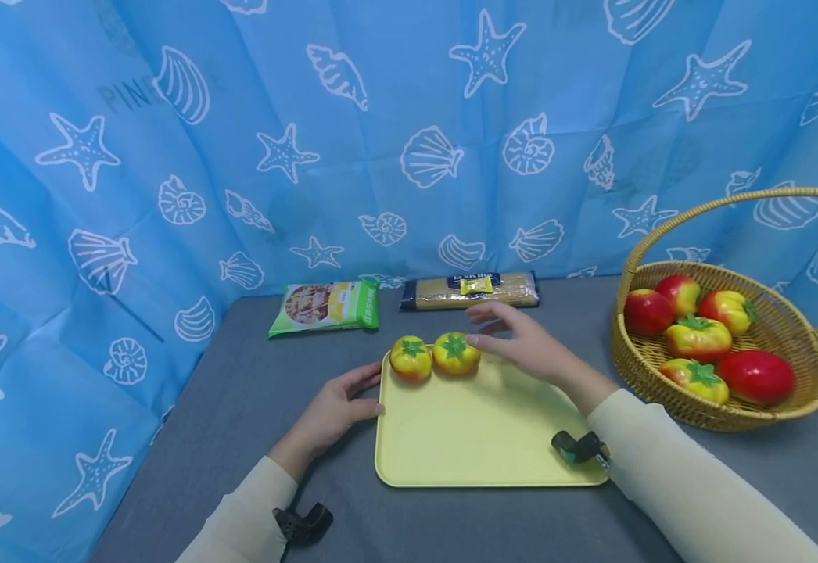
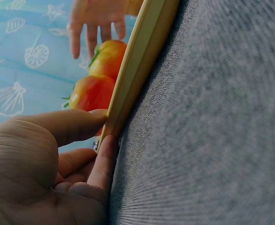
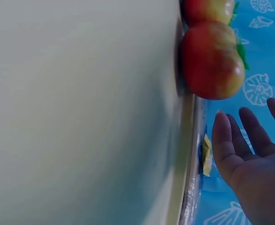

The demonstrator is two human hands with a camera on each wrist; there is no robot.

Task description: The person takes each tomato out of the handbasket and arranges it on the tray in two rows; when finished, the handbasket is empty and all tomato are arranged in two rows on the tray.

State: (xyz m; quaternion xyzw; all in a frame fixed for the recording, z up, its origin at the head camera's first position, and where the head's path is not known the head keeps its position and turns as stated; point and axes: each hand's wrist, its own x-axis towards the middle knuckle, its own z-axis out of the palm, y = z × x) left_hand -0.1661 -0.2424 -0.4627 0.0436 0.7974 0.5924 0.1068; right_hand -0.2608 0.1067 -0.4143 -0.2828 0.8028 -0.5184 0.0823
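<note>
Two yellow-red, tomato-like toy fruits with green leafy tops, a left one [image 1: 410, 360] and a right one [image 1: 455, 353], sit side by side at the far left corner of a pale yellow tray [image 1: 479, 438]. My left hand [image 1: 331, 410] holds the tray's left edge; in the left wrist view its thumb [image 2: 81, 123] touches the rim and the fingers curl against the outer side. Just right of the right fruit, my right hand [image 1: 522, 344] is raised above the tray's far edge. Its fingers are spread and hold nothing; the right wrist view shows a gap to the fruit [image 3: 212, 61].
A wicker basket [image 1: 627, 375] with several red and yellow-red toy fruits stands at the right. Behind the tray lie a green food bag [image 1: 328, 305] and a noodle pack [image 1: 444, 293] bearing a small yellow packet [image 1: 476, 285]. A blue shell-print curtain [image 1: 381, 180] hangs behind.
</note>
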